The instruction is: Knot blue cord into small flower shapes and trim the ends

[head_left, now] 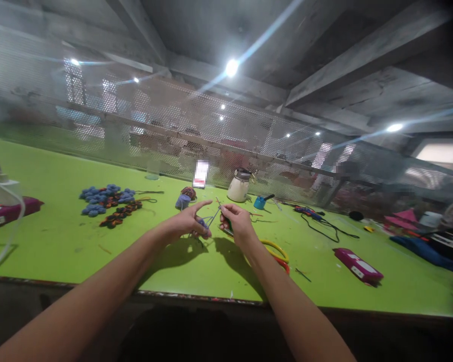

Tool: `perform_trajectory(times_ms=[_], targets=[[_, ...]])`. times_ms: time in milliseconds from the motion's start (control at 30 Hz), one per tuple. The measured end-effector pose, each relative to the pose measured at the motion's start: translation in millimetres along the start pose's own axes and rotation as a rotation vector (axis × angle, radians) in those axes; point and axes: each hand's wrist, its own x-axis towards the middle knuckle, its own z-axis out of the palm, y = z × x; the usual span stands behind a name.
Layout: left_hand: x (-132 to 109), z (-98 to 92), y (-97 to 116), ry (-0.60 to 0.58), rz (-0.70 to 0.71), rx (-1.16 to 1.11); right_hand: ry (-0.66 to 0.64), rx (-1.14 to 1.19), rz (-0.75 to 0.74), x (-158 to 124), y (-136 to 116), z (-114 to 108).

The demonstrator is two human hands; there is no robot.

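My left hand (186, 221) pinches a small piece of blue crochet work (201, 227), its index finger stretched out and blue yarn running from it. My right hand (237, 221) is closed around a crochet hook (230, 229) with a green handle. The hook's thin tip points up and left, where yarn meets it between the hands. Behind my left hand stand a blue ball of yarn (182, 202) and a reddish-brown one (189, 192). Scissors (275, 248) with yellow and red handles lie partly hidden under my right forearm.
Blue crocheted flowers (94, 208) and black-and-orange ones (117, 216) lie left on the green table (60, 251). A lit phone (200, 174) and cream jar (238, 186) stand behind. To the right are a teal container (260, 202), dark cords (324, 226) and a magenta box (358, 265).
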Motion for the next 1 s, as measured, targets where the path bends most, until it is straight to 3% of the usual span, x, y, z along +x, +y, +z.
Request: perform_trajectory(times_ms=[133, 300, 567, 700, 867, 1000], targets=[[3, -0.7, -3, 0.032, 0.028, 0.098, -0.048, -0.028, -0.03, 1, -5, -4], [4, -0.7, -2, 0.04, -0.002, 0.054, -0.087, -0.112, -0.143, 2, -11, -8], [3, 2.0, 0, 0.061, 0.051, 0.005, -0.199, -0.049, 0.057, -1, -16, -12], [6, 2.7, -1, 0.127, 0.102, 0.074, -0.218, 0.0, 0.137, 2, -14, -15], [8, 1.7, -2, 0.208, 0.079, 0.014, -0.261, 0.043, 0.153, 1, -15, -15], [7, 1.2, -2, 0.202, 0.063, -0.025, -0.22, 0.04, 0.131, 0, -16, -13]])
